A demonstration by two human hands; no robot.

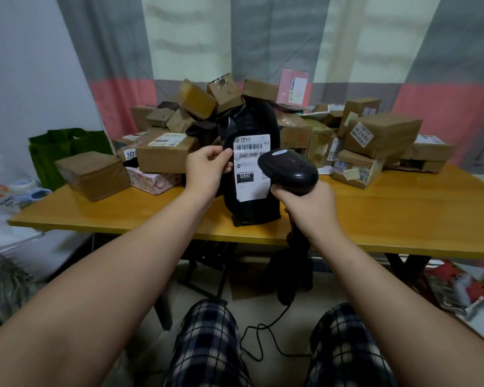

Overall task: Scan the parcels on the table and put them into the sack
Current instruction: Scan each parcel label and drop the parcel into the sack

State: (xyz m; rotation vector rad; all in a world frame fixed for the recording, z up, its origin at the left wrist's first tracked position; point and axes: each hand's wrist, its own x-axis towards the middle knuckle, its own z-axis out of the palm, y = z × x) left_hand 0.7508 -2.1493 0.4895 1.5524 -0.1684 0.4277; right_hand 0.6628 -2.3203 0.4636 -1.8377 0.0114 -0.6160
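Observation:
A black plastic parcel (249,127) with a white shipping label (249,166) stands upright near the front edge of the yellow table (403,213). My left hand (207,169) pinches its left edge beside the label. A black barcode scanner (288,170) is gripped by its handle in my right hand (309,208), its head right in front of the label's right side. Several cardboard parcels (380,135) are piled across the back of the table. A green bag (67,149) stands at the table's left end.
A brown box (92,174) and a pink patterned box (154,178) lie at the left of the table. The scanner's cable (263,342) runs down to the floor between my knees. Papers and packets (464,291) lie on the floor at the right.

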